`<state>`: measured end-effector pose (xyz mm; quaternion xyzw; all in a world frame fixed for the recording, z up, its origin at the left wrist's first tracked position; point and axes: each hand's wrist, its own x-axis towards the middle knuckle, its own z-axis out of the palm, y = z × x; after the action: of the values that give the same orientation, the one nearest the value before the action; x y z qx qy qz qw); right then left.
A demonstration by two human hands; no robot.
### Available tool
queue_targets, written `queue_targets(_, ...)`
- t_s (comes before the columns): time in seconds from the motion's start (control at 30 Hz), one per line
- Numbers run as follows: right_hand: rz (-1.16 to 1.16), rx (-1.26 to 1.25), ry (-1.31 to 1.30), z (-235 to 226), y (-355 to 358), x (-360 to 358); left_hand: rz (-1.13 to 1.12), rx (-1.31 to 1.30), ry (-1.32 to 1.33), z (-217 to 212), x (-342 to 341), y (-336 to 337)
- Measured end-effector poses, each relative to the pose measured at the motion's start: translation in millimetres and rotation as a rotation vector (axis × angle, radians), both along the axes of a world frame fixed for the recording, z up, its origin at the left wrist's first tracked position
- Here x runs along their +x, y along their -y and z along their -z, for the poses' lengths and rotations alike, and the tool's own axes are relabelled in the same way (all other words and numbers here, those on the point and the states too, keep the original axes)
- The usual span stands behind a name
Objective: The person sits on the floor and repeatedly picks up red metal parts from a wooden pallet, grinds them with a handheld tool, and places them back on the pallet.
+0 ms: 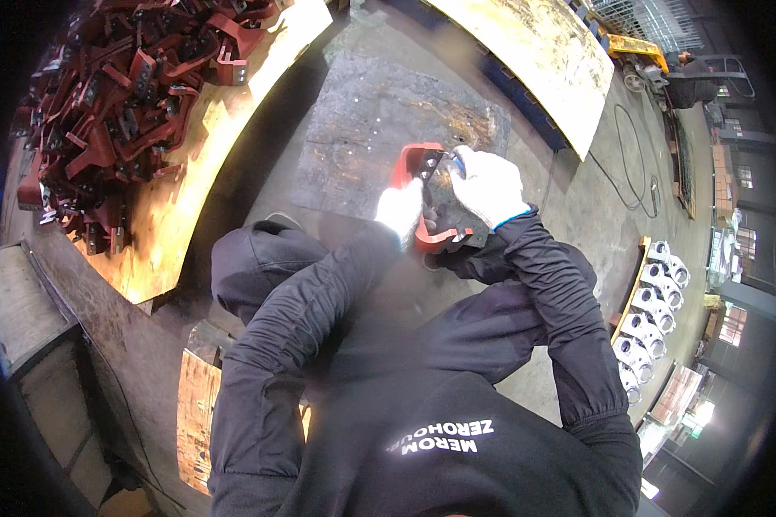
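Note:
A red metal bracket (439, 239), bent like a C, is held over the floor between my knees. My left hand (399, 208), in a white knit glove, is closed around its upright side. Near the upper end of the bracket sits a black fitting (427, 167) with light round spots like bolt heads or holes. My right hand (493, 185), gloved alike with a blue cuff edge, is closed beside that fitting. A small bluish, shiny thing shows at its fingertips, too blurred to name.
Many red brackets (116, 129) lie heaped on a wooden board (203, 172) at left. A dark stained sheet (345, 129) covers the floor ahead. Another board (547, 56) stands at upper right, near a cable (638, 177) and yellow-handled equipment (636, 46). Silver castings (649, 326) sit at right.

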<state>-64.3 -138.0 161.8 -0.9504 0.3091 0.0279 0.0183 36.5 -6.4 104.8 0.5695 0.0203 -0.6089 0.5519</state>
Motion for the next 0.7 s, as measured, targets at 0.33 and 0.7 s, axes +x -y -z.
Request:
queue_targets(0.33, -0.004, 0.038, -0.064, 7, 2, -4, 0.051, 0.053, 0.205, 27, -5, 3)
queue_targets(0.7, 0.159, 0.592, 0.242, 63, -30, -9, 0.245, -0.041, 0.32, 38, -4, -6)
